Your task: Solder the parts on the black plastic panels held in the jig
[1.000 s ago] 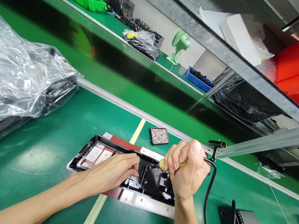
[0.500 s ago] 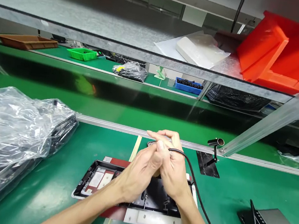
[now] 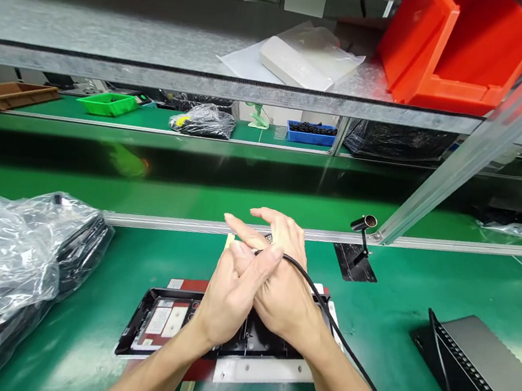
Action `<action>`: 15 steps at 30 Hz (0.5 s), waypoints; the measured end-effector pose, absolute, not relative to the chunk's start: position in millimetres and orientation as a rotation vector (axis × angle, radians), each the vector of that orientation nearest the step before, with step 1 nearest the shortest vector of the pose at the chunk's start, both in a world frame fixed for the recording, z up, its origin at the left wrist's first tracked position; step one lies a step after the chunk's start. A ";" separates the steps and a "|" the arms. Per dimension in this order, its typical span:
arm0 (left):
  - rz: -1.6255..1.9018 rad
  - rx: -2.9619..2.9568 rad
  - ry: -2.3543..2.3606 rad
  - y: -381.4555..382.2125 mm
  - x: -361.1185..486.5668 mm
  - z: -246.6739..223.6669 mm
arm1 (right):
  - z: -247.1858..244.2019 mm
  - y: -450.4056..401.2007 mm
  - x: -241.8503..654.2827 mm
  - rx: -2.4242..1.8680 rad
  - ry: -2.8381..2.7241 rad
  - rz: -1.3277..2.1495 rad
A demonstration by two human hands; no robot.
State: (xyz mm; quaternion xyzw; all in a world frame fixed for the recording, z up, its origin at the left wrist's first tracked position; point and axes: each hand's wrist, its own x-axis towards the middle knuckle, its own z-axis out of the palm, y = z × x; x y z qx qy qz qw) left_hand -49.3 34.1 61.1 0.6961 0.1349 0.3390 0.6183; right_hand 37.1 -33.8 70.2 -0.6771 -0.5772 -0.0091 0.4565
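My left hand (image 3: 232, 288) is closed, its thumb and fingers pinching a black cable (image 3: 302, 270) near its end. Crossing over beside it and touching it, my right hand (image 3: 285, 282) has its index finger stretched to the left. Between its fingers shows a small piece with a speckled face (image 3: 269, 239); most of it is hidden. From the hands the cable runs down past my right forearm. Below both hands lies a black plastic frame (image 3: 131, 326), set on a dark red and white fixture (image 3: 267, 371), its middle partly covered by my hands.
Plastic-wrapped black parts (image 3: 8, 252) lie at left. A small black stand with a tube (image 3: 364, 223) stands behind at right. A dark flat device (image 3: 483, 366) with a cable sits at right front. Overhead, a metal shelf (image 3: 118, 36) bears a red bin (image 3: 462, 87).
My view has shifted, so the bench and shelf appear moved leftward. My left thumb now lies across the cable in front of my right hand, and the right hand's back shows more.
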 end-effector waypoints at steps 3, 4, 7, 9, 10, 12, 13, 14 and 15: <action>0.845 1.568 0.283 30.5 -45.3 58.2 | 67.1 -31.8 38.5 -1.577 -1.422 -0.012; 0.862 1.559 0.264 29.8 -44.4 57.5 | 65.6 -30.5 38.7 -1.520 -1.427 0.010; 0.904 1.589 0.231 30.1 -44.2 54.9 | 61.0 -25.4 38.5 -1.314 -1.429 0.132; 0.941 1.641 0.271 31.6 -45.5 51.9 | 58.5 -22.0 37.7 -1.204 -1.408 0.202; 0.961 1.655 0.300 32.5 -46.1 50.1 | 57.4 -20.5 37.2 -1.170 -1.392 0.225; 0.988 1.651 0.348 34.1 -46.8 46.8 | 55.6 -18.0 36.3 -1.137 -1.361 0.252; 0.996 1.640 0.363 34.7 -46.8 45.6 | 54.8 -17.1 35.8 -1.134 -1.347 0.263; 0.999 1.629 0.373 35.1 -46.5 44.9 | 54.1 -16.3 35.5 -1.133 -1.334 0.272; 0.991 1.629 0.376 35.4 -46.1 44.8 | 53.4 -15.6 35.3 -1.129 -1.322 0.283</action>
